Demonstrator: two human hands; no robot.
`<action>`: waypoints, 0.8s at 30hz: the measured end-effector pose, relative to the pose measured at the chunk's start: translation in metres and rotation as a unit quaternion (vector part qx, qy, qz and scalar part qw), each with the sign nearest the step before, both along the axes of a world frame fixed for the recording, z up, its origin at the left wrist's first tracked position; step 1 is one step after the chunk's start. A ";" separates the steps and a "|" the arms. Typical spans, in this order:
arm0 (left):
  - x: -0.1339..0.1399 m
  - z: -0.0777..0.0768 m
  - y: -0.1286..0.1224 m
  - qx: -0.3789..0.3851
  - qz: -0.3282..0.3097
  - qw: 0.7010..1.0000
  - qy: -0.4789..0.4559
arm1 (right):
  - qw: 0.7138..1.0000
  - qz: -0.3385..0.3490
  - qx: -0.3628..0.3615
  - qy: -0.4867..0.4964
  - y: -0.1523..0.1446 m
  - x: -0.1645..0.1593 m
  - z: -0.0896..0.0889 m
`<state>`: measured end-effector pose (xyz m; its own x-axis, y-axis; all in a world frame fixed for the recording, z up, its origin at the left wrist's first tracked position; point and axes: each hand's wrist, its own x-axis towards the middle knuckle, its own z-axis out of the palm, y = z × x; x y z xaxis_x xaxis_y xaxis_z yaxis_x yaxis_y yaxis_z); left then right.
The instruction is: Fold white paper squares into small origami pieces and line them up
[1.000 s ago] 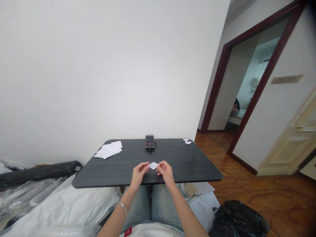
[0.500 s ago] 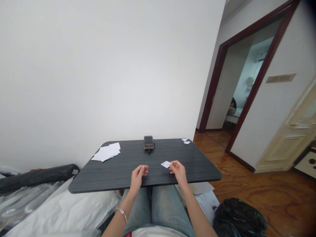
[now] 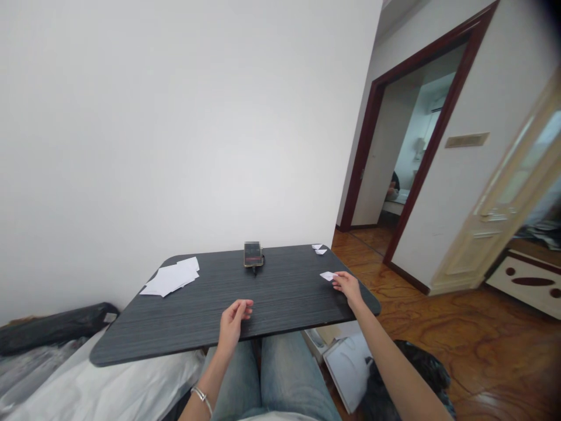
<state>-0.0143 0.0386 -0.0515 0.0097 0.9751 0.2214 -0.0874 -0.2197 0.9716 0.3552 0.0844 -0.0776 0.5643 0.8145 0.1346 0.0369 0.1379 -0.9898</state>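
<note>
Since the earlier frame, the right hand is moving outward to 3 o'clock on the desk, carrying the folded paper along. The dark desk is standing against a white wall. At 10 o'clock, a pile of white sheets is lying in an uneven overlap. At 6 o'clock, the left hand is hovering half open, fingers loosely curling, apparently holding nothing. The right hand is pinching the folded paper by one corner between thumb and fingers, its body pointing toward 9 o'clock. A phone is leaning at 12 o'clock. Two small paper pieces are lying near the corner at 2 o'clock.
</note>
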 end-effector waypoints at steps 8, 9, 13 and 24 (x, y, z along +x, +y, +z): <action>-0.002 0.001 0.000 -0.008 -0.006 1.000 0.019 | 0.993 -0.068 -0.048 -0.078 0.052 0.032 -0.007; -0.003 0.001 0.000 -0.012 -0.007 1.000 0.023 | 0.992 -0.076 -0.054 -0.089 0.058 0.034 -0.008; -0.003 0.005 -0.002 -0.019 -0.004 0.999 0.036 | 0.984 -0.088 -0.091 -0.125 0.079 0.043 -0.009; -0.003 0.008 -0.002 -0.035 0.005 0.998 0.061 | 0.968 -0.048 -0.148 -0.196 0.117 0.060 -0.012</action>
